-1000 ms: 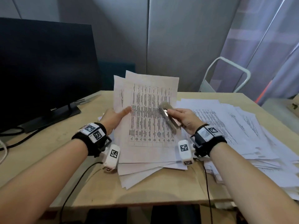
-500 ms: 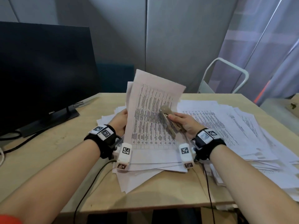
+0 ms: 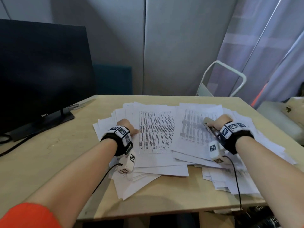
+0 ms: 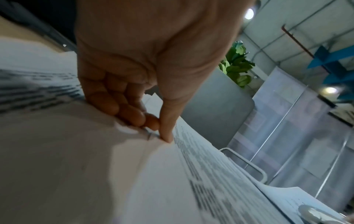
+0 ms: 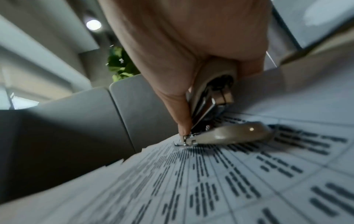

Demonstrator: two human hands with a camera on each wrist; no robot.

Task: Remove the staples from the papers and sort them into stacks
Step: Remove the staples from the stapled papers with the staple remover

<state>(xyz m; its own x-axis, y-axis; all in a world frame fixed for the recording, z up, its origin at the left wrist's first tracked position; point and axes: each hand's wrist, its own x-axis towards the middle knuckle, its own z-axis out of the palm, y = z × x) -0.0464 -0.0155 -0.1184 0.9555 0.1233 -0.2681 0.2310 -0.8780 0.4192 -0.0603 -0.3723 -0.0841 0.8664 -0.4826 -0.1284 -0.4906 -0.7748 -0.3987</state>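
Observation:
Two loose heaps of printed papers lie on the wooden table. My left hand sits at the left edge of the top printed sheet on the left stack. In the left wrist view its thumb and curled fingers pinch that sheet. My right hand grips a beige staple remover over the right stack. The right wrist view shows the staple remover with its metal tip touching the top printed page.
A black monitor on its stand fills the table's left side, with cables trailing beside it. A white chair frame stands behind the far right corner. Papers of the right heap spill toward the right edge.
The sheets my left hand held upright now lie flat on the left stack. My right hand has moved right with the staple remover and lowered it onto the right stack.

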